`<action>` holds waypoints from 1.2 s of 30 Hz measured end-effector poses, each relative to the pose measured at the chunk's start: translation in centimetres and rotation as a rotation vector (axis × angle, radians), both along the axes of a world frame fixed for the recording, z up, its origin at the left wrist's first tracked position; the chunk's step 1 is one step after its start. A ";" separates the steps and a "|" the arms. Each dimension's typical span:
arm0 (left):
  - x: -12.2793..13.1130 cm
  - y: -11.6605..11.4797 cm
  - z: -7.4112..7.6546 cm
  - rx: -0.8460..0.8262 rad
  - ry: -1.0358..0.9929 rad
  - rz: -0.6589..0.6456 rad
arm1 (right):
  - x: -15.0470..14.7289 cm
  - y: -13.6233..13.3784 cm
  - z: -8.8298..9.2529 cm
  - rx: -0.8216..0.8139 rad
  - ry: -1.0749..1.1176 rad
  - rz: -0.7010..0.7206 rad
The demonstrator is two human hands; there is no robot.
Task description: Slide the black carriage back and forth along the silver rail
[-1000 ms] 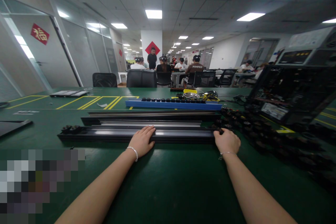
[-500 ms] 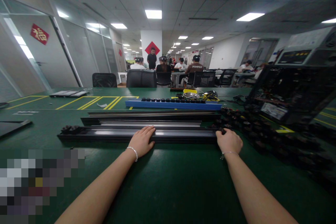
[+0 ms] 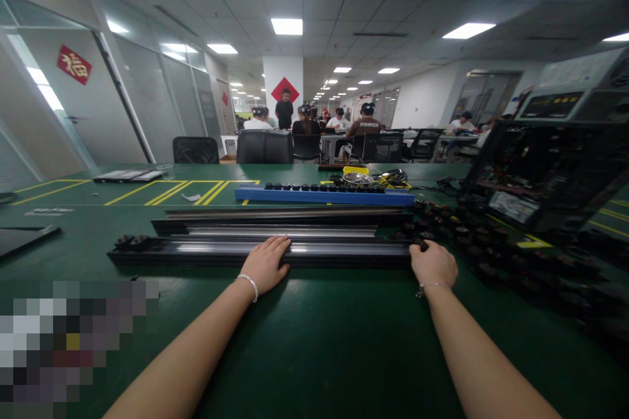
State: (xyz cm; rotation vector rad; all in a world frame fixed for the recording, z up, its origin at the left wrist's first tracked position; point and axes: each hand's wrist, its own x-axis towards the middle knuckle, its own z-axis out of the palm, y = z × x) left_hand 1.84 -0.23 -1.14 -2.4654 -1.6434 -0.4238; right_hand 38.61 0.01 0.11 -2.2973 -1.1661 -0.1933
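Note:
A long black channel (image 3: 211,258) with a shiny clear strip along its top lies across the table in front of me. My left hand (image 3: 265,265) rests on its middle, fingers stretched over the strip and thumb along the near side. At the channel's right end, my right hand (image 3: 435,265) is closed on a small black part (image 3: 421,245), mostly covered by the fingers. Two small black pieces (image 3: 132,242) sit on the channel's left end. Just behind lie another shiny strip (image 3: 280,231) and a second dark channel (image 3: 221,215).
A blue rack (image 3: 319,197) with a row of small black parts stands farther back. Many black parts (image 3: 531,262) are heaped at right, beside an open black machine case (image 3: 515,170). A metal bowl (image 3: 358,178) and a yellow tray (image 3: 356,171) are behind the rack.
My right hand has shifted slightly to the right along the channel's end. My left hand stays in the same place on the channel.

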 end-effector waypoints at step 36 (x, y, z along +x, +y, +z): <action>0.0 0.1 -0.1 0.012 0.026 0.000 | 2.3 0.4 -0.9 0.123 0.082 -0.030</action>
